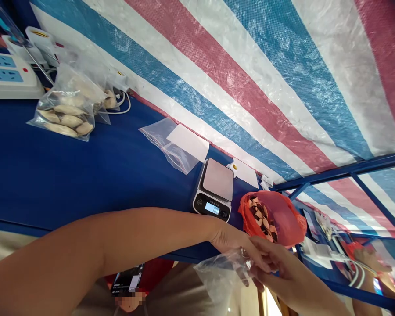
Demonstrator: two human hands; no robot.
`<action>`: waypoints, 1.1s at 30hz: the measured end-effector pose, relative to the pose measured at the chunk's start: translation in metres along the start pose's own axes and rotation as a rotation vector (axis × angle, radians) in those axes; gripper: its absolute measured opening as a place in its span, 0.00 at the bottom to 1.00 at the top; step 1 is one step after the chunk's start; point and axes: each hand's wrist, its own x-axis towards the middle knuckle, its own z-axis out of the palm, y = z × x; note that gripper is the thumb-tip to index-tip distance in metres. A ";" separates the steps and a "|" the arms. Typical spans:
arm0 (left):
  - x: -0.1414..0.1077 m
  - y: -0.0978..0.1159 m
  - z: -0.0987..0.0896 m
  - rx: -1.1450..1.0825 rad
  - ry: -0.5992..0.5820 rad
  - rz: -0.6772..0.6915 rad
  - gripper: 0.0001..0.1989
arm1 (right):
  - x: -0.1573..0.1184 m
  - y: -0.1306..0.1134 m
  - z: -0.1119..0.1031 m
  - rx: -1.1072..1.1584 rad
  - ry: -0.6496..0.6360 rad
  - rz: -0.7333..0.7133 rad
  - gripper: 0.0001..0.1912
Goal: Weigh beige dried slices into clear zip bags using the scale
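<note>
In front of me at the table's edge, my left hand (235, 241) and my right hand (278, 263) meet at the top of a clear plastic bag (219, 278). Fingers of both hands are closed on it, and the bag hangs down, seemingly with nothing inside. Just beyond my left wrist stands a white kitchen scale (219, 180) with a lit display and a bare weighing plate. Beside my hands, an open red plastic bag (289, 215) holds many small brown and pale pieces (263, 217), whose kind I cannot make out.
On the blue table (118, 175) lie a flat zip bag (163, 140), a white paper (192, 142) and filled bags of pale pieces (67, 118). A power strip (11, 77) stands far left. A phone (128, 278) rests below the edge. Another person's arm (365, 281) shows beyond the blue frame.
</note>
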 end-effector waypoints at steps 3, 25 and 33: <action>-0.001 -0.002 0.001 0.031 0.053 -0.001 0.27 | -0.001 0.004 0.002 -0.085 0.040 0.034 0.31; -0.009 0.010 0.005 -0.086 0.192 -0.194 0.37 | 0.127 0.072 -0.032 -0.630 0.683 0.364 0.35; -0.012 0.012 0.011 -0.073 0.267 -0.151 0.30 | 0.113 0.060 -0.017 -0.574 0.724 0.302 0.39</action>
